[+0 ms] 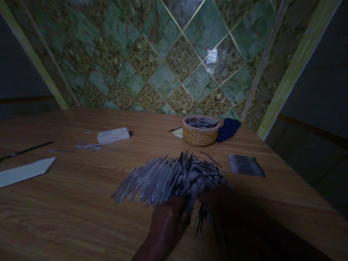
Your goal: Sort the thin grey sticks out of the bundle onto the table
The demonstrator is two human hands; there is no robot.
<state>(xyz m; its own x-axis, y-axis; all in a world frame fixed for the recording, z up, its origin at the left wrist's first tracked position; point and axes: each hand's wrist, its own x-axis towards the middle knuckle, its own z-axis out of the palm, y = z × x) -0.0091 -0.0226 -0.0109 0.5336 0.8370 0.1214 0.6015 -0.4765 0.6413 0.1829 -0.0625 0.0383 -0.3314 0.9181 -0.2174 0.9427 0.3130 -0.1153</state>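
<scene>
A wide heap of slim clear plastic sleeves (154, 179) lies on the table, with thin dark sticks (199, 221) mixed in on its right side. At the heap's near edge my left hand (170, 217) is closed, its fingers around a clear plastic sleeve (192, 197). Just beside it my right hand (217, 201) is in deep shadow, with fingers pinched together; thin dark sticks stick out below them. Exactly how the fingers grip is hard to see in the dimness. To the right, a neat row of filled sleeves (244, 165) lies flat.
A woven basket (201, 137) full of similar thin pieces stands at the back, beside a dark blue cloth (230, 128). A white box (113, 135) lies back left. Farther left are a pale flat strip (25, 172) and a thin black rod (29, 148). Behind rises a tiled wall (163, 54).
</scene>
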